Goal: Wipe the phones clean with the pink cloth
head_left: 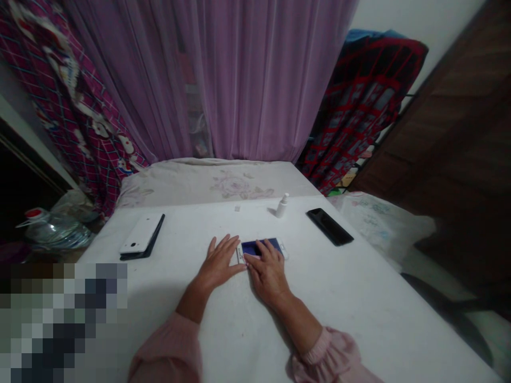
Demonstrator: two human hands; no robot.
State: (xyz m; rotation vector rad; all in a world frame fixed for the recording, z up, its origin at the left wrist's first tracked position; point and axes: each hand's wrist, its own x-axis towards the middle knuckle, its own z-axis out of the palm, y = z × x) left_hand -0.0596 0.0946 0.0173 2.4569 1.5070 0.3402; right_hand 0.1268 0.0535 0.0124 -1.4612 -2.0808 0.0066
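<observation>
A white smartphone (282,248) with a dark blue screen lies sideways on the white-covered table. At its left end, my left hand (219,261) has its fingers stretched out and thumb spread, with the fingertips at the phone's edge. My right hand (268,274) rests over the middle of the phone. Its fingers are apart and touch the screen, while the thumb reaches toward the left end. Part of the screen is hidden under this hand, and nothing shows in its grip.
Behind the phone stands a small white spray bottle (282,206), with a tiny square piece (237,208) to its left. A black phone (330,226) lies at the right. On the left, a white phone (142,232) sits on a dark one (155,239). Purple curtains (255,80) hang behind.
</observation>
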